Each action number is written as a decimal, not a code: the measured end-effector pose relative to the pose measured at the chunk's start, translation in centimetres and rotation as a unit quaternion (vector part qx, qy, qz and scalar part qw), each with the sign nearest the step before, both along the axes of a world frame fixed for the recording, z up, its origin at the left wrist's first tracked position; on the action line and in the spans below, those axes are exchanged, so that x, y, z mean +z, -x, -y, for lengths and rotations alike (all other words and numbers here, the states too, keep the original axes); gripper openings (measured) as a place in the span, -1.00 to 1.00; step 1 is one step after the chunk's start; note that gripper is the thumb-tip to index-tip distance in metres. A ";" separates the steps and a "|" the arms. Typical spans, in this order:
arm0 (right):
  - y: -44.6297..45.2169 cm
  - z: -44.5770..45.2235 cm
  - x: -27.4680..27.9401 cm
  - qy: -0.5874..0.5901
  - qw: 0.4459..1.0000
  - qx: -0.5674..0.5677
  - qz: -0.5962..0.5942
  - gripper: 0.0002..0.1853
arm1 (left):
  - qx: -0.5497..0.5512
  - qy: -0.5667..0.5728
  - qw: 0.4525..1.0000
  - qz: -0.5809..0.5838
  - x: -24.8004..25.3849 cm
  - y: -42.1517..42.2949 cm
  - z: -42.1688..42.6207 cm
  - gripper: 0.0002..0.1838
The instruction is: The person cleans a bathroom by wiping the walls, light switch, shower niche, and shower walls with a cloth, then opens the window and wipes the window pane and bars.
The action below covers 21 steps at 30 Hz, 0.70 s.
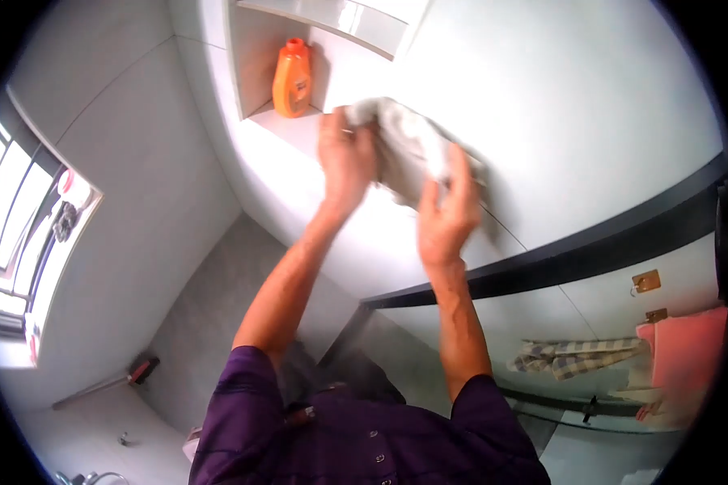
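A crumpled whitish-grey cloth [404, 137] is held up in front of the white wall, between my two hands. My left hand [348, 158] grips its left end, with the fingers curled round it. On the cloth's right side, my right hand [449, 210] pinches it between thumb and fingers. Motion blurs the cloth's lower edge. Left of my left hand, an orange bottle [292, 81] stands upright in a recessed wall niche [332, 61], apart from the cloth.
A barred window [12, 210] with items on its sill is at the left. A dark frame bar [558, 259] crosses the right side. Beyond it hang a checked cloth [574, 356] and a pink towel [687, 347]. A brush [143, 370] is at the lower left.
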State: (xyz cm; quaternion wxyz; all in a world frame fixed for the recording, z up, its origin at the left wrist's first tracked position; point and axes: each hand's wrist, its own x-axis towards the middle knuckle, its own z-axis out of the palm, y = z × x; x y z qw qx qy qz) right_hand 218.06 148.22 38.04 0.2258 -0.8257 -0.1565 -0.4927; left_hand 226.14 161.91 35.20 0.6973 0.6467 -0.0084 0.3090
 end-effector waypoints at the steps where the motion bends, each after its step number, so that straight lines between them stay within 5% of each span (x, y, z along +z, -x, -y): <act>1: -0.9 -0.8 -0.6 0.021 1.000 0.006 0.005 -0.37 | 0.006 0.017 0.999 -0.031 -0.7 -0.1 -0.5 -0.81; 3: -0.8 -1.8 -1.9 0.001 0.997 0.032 -0.071 -0.43 | 0.023 0.061 0.995 -0.081 -2.5 -0.3 -0.8 -0.79; 6: 0.6 -0.5 -6.6 -0.067 0.984 0.078 -0.148 -0.48 | 0.059 -0.064 0.985 -0.152 -8.9 1.1 1.1 -0.66; 9: 4.1 3.9 -12.2 -0.098 0.977 0.075 -0.174 -0.48 | -0.009 -0.040 0.983 -0.180 -15.6 4.2 5.8 -0.64; 11: 6.7 6.0 -13.1 -0.153 0.964 0.062 -0.207 -0.53 | -0.070 0.019 0.980 -0.186 -15.9 7.0 8.7 -0.65; 17: 7.9 8.7 -7.0 -0.219 0.975 0.031 -0.032 -0.39 | -0.126 -0.051 0.989 0.052 -0.4 11.3 12.0 -0.66; 21: 6.8 8.1 -4.0 -0.204 0.977 -0.022 -0.054 -0.48 | -0.126 0.004 0.990 0.062 2.3 11.2 10.4 -0.65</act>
